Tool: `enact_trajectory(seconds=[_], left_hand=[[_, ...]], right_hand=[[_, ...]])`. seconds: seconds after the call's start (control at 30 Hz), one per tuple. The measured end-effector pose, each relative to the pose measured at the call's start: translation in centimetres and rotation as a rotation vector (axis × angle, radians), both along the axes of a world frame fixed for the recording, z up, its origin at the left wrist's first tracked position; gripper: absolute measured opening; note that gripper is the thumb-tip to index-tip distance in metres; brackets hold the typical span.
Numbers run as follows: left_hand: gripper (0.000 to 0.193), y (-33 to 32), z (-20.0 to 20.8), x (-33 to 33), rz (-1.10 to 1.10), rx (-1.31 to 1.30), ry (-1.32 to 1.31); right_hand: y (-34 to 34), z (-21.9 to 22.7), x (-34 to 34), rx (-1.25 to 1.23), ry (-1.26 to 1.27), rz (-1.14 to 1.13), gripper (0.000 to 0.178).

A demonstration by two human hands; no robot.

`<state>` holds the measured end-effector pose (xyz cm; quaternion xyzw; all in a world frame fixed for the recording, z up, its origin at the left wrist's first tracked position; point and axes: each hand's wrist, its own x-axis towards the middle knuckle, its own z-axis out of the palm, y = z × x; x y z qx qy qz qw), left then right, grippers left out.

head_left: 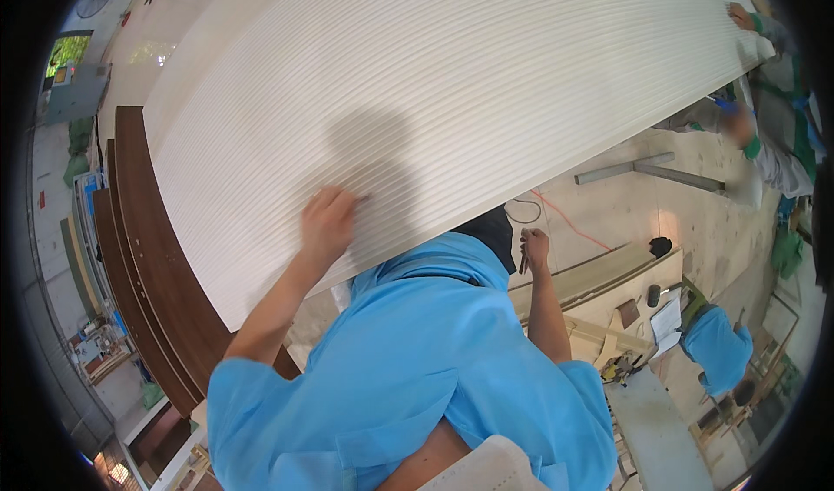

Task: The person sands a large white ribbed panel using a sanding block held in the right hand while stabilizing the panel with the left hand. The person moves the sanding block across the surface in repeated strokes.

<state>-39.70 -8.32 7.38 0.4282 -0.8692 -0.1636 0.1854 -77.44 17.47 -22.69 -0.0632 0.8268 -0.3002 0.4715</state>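
A large white panel [486, 82] with fine parallel grooves lies in front of me, its near edge against my waist. My left hand [328, 223] is over its lower left part, fingers closed in a pinch. From the fingertips a small dark tip [363, 198] sticks out, too small to name. Beside my hip, off the panel's near edge, my right hand [536, 248] is closed around a dark slim tool [523, 261] that points down; its kind does not show. The shadow of my head falls on the grooves.
Long dark brown boards [152, 230] stand along the panel's left side. At the far right corner a co-worker's hand [741, 16] touches the panel. Metal legs [647, 169] and an orange cord [573, 222] are on the floor. A person in blue [719, 348] is behind me on the right.
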Motion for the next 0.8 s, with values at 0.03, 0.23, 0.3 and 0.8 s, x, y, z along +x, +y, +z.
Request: enact_trajectory(seconds=[0.03,0.23,0.3,0.8], left_hand=[[0.015,-1.0,-0.9,-3.1,-0.050,0.024,0.038],[0.028,-7.6,-1.8,-32.0,-0.250,0.076,0.114],[0.023,-8.5,-1.2,-36.4,-0.268,0.045,0.178],[0.011,1.4,0.6,6.5,0.194,0.135,0.038]], right_hand=[[-0.5,0.3,-0.3,0.002,-0.005,-0.025,0.023],[-1.1,3.2,-1.7,-0.078,0.032,-0.107,0.022],[-0.3,4.1,-1.8,-0.033,0.072,-0.041,0.021],[0.1,1.0,-2.1,0.064,-0.069,0.101,0.022]])
